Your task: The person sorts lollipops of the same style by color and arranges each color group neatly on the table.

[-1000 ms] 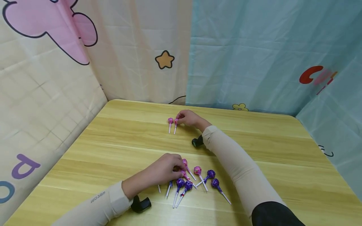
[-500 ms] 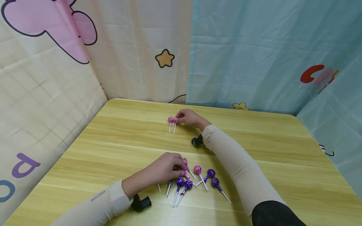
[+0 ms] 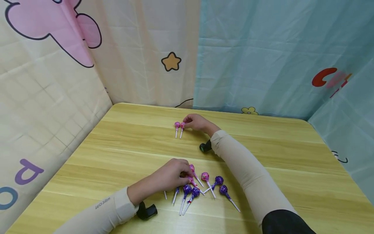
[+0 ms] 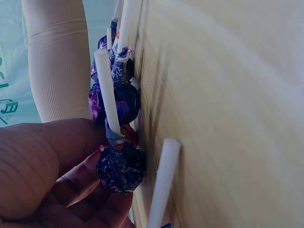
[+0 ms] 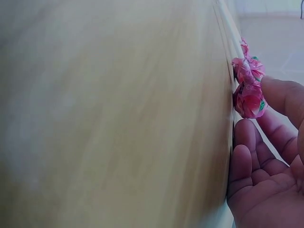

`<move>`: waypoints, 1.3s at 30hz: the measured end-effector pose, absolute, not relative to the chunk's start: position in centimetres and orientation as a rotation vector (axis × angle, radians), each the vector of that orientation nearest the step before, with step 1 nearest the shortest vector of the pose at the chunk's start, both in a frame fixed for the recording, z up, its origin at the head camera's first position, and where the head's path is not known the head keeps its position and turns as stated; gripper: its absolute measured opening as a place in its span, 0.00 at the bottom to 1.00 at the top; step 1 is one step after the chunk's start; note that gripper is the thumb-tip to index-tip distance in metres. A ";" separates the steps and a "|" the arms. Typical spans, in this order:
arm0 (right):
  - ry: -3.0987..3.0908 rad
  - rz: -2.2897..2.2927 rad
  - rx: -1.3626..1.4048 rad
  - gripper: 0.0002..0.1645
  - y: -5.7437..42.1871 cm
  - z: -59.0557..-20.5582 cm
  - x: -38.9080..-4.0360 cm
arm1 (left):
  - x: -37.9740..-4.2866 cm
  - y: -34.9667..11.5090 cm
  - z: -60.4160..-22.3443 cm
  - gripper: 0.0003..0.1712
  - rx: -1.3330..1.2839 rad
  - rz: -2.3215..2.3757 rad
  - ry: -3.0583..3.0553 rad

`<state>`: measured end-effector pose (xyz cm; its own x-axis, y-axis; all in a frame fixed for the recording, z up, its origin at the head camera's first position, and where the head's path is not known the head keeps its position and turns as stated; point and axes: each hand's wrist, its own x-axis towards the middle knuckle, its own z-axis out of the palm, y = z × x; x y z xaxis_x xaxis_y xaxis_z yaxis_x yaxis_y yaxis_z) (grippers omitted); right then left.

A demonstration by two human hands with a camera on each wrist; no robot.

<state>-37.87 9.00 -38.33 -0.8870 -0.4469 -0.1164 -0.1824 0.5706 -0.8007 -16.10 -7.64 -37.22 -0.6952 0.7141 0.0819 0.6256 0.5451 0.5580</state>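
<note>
At the back of the table two pink-wrapped lollipops lie side by side, sticks toward me. My right hand (image 3: 198, 123) pinches the head of the right-hand pink lollipop (image 5: 251, 100) between thumb and forefinger; the other pink lollipop (image 3: 177, 124) lies just left of it. Nearer to me, my left hand (image 3: 173, 173) reaches into a loose group of lollipops. Its thumb and forefinger grip a pink lollipop (image 3: 193, 181), whose head is partly hidden by the fingers. Purple lollipops (image 3: 195, 192) lie close by, one (image 4: 121, 166) in front of those fingers in the left wrist view.
Two more pink lollipops lie beyond and right of the left hand, one (image 3: 205, 176) crossing a purple lollipop's stick. Another purple lollipop (image 3: 223, 189) lies at the group's right edge. Curtains (image 3: 248, 58) hang behind the wooden table (image 3: 117, 143). Black wrist cameras (image 3: 146, 212) sit under both wrists.
Both hands and the lollipops stay in place. Only the head view shifts slightly.
</note>
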 end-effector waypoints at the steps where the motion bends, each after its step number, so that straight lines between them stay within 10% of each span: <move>1: 2.498 -1.226 -0.519 0.15 9.0 -38.3 -37.8 | -16.1 -7.6 -37.2 0.03 1.144 0.852 2.623; 39: 2.386 -1.357 -0.707 0.18 12.6 -34.2 -32.5 | -16.1 -7.6 -37.2 0.02 1.111 0.832 2.620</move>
<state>-32.46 12.64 -34.25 -0.8317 -0.5549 -0.0213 -0.2654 0.4309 -0.8625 -16.08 -7.55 -37.22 -0.7057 0.7065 0.0533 0.6077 0.5649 0.5582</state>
